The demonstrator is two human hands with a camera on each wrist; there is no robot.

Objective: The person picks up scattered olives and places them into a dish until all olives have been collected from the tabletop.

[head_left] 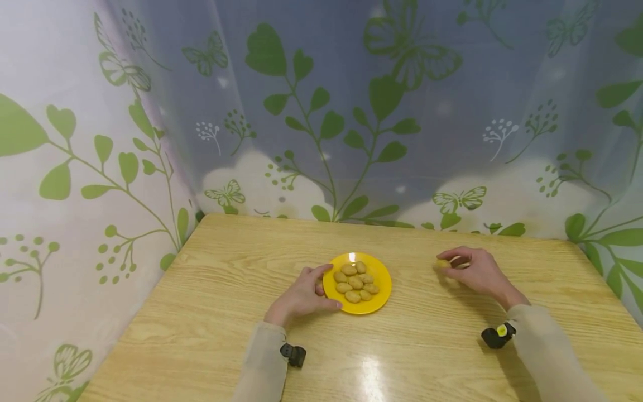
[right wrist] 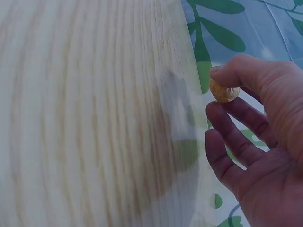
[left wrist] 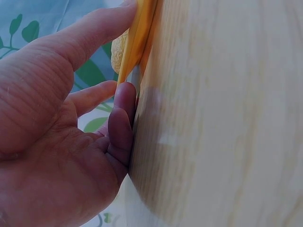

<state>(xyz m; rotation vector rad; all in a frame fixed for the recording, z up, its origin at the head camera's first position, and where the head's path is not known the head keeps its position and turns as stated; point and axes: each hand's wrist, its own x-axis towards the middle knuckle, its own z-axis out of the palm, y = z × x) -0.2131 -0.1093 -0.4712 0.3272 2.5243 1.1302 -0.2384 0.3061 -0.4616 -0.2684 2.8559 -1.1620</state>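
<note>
A yellow plate [head_left: 384,285] holds several tan, wrinkled, oval walnuts [head_left: 355,282]. My left hand [head_left: 303,293] grips the plate's left rim, thumb on the near side and index finger on the far side. In the left wrist view, one walnut [left wrist: 118,53] shows beyond the plate's edge [left wrist: 137,42], and the lower fingers of that hand [left wrist: 61,127] curl against the rim near the tabletop. Off to the right of the plate, my right hand [head_left: 477,271] pinches a single walnut [head_left: 443,263] between thumb and fingertips. The right wrist view shows this walnut [right wrist: 225,91] just above the table.
The wooden table [head_left: 241,251] has light grain and a bright reflection near its front. A curtain [head_left: 321,111] printed with leaves and butterflies hangs behind it and along the left side. Both wrists wear dark devices on straps.
</note>
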